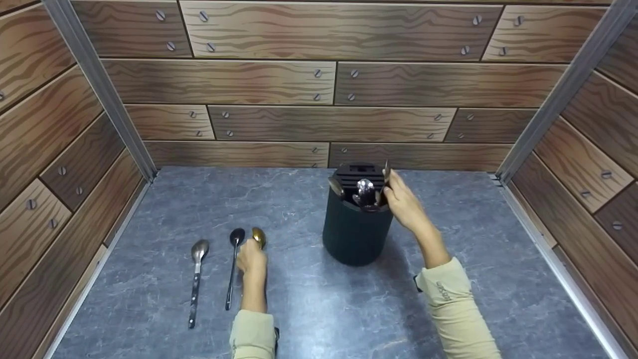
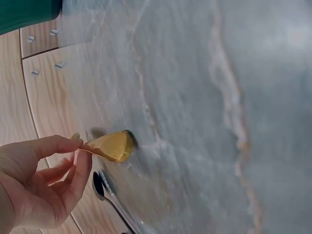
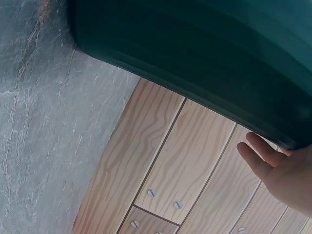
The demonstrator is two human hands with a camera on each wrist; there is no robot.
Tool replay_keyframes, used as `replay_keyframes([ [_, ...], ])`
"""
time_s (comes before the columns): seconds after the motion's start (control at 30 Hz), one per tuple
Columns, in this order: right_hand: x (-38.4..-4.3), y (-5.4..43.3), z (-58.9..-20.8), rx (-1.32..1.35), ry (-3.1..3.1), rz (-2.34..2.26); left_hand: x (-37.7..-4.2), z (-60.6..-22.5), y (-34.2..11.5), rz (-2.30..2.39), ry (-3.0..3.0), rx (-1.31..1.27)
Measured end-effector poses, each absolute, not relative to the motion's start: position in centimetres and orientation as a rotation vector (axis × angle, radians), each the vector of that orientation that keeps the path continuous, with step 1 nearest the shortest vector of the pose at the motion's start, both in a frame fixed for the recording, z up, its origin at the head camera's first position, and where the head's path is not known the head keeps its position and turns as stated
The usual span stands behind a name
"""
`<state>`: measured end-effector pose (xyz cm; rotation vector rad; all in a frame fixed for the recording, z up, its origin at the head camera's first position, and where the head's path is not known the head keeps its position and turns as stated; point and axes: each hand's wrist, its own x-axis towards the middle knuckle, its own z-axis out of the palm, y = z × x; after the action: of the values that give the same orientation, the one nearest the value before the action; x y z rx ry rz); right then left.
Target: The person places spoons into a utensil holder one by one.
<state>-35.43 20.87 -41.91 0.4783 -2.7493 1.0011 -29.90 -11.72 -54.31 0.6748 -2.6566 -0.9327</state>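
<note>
My left hand (image 1: 252, 257) pinches a gold spoon (image 2: 111, 146) by its narrow part between thumb and fingers, the bowl low at the grey tabletop. Just left of it lies a dark spoon (image 1: 237, 235) with a slim handle. Farther left is a silver spoon (image 1: 200, 248) with a dark, dotted handle. My right hand (image 1: 406, 202) is at the right rim of a dark green utensil holder (image 1: 356, 234), thumb and fingers at an upright spoon (image 1: 387, 171). In the right wrist view two fingers (image 3: 256, 158) stretch out beside the holder; the thumb is hidden.
Several more spoons stand in the holder, among them a shiny silver spoon (image 1: 365, 187) and another at the left rim (image 1: 336, 187). A slotted black part (image 1: 359, 172) fills its back. Wood-patterned walls (image 1: 329, 82) with metal corner strips enclose the tabletop (image 1: 309, 299).
</note>
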Motion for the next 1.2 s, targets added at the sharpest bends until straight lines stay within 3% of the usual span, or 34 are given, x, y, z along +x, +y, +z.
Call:
replay_keyframes([
  [0.9,-35.5,20.9,-41.9,0.498,-2.73,1.01,-29.8,-52.4,-10.8,-1.06,-2.542,0.678],
  [1.2,-35.5,20.9,-41.9,0.499,-2.719,1.017,-29.9,-51.2,-10.0,-1.056,-2.415,0.561],
])
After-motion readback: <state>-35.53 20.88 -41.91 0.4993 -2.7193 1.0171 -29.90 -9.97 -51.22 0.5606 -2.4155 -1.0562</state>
